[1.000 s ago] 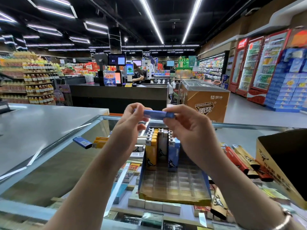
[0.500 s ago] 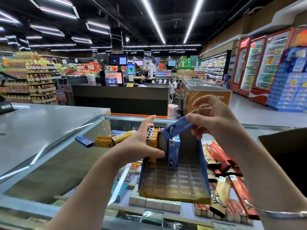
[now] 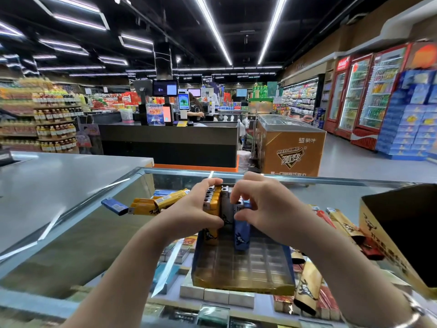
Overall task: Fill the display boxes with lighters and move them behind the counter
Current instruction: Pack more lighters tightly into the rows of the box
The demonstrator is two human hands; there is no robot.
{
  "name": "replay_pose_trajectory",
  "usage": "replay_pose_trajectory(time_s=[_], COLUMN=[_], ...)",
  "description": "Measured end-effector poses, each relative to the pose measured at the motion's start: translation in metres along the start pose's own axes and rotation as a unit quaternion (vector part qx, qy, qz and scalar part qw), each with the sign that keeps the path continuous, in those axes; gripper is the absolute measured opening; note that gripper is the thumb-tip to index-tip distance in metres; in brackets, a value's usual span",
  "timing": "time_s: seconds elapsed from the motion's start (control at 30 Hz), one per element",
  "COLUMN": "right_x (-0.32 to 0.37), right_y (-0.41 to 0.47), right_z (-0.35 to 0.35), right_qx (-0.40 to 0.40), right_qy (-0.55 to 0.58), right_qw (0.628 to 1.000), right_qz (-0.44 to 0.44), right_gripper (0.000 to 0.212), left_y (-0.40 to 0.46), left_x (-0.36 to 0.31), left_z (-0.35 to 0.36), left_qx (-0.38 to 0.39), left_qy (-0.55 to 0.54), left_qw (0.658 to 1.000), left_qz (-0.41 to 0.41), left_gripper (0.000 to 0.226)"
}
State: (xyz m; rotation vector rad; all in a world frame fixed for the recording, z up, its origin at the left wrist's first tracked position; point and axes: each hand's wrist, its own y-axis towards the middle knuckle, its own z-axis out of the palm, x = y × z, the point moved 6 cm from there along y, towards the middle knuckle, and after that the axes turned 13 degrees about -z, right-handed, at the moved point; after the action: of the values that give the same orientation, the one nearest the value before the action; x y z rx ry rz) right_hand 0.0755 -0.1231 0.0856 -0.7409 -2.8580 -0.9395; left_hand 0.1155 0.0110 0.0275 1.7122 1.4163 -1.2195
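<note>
— Where's the blue lighter [image 3: 241, 233] relative to your grip?

— Directly under your right hand [image 3: 262, 209]. It stands upright, long axis vertical, with your fingertips pinched round its top. The body hangs below the grip and its foot sits in the display box [image 3: 243, 278], in the row just in front of the standing lighters.

— Which hand is nearer?

— Your right, since it's already holding it. Your left hand [image 3: 196, 214] sits just beside it, fingers curled over the yellow lighters [image 3: 214, 204] and gripping that standing pack to steady it.

— How does the lighter look?

— Slim and blue with a dark printed figure low on its face. I can't make out its cap under your fingers.

— And what lies further out?

— Toward you from the grip, the box's clear gridded floor is mostly unfilled, so I'd judge the filling is early. Off to your left lie loose yellow lighters [image 3: 153, 204] and one blue lighter [image 3: 114, 206] on the glass counter [image 3: 71, 237]. To your right lie brown and red ones [image 3: 340, 223], then an open carton [image 3: 402, 233].
</note>
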Motion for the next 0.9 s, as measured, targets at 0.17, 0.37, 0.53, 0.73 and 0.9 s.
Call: replay_pose_trajectory(time_s=[0.17,0.37,0.53,0.73,0.9], right_x=[0.002,-0.01,-0.021,-0.045,-0.062], right_y=[0.0,-0.002,-0.004,-0.016,-0.021], right_z=[0.006,0.002,0.0,-0.021,-0.016], right_qx=[0.015,-0.006,-0.038,-0.205,-0.2], right_qy=[-0.041,-0.002,0.121,0.056,0.116], right_qw=[0.999,1.0,0.991,0.972,0.963], right_qz=[0.005,0.015,0.041,0.097,0.139], right_gripper=[0.014,0.004,0.006,0.013,0.013], left_y=[0.0,-0.007,-0.012,-0.014,-0.017], left_x=[0.0,-0.005,-0.009,-0.004,0.01], left_z=[0.0,-0.001,-0.013,-0.049,-0.066], left_qx=[-0.002,-0.019,-0.048,-0.251,-0.378], left_qy=[0.007,0.025,-0.014,-0.07,0.079], left_qw=[1.0,1.0,0.999,0.964,0.922], left_qz=[-0.003,-0.003,0.013,0.06,0.032], left_gripper=[0.076,0.079,0.08,0.026,0.043])
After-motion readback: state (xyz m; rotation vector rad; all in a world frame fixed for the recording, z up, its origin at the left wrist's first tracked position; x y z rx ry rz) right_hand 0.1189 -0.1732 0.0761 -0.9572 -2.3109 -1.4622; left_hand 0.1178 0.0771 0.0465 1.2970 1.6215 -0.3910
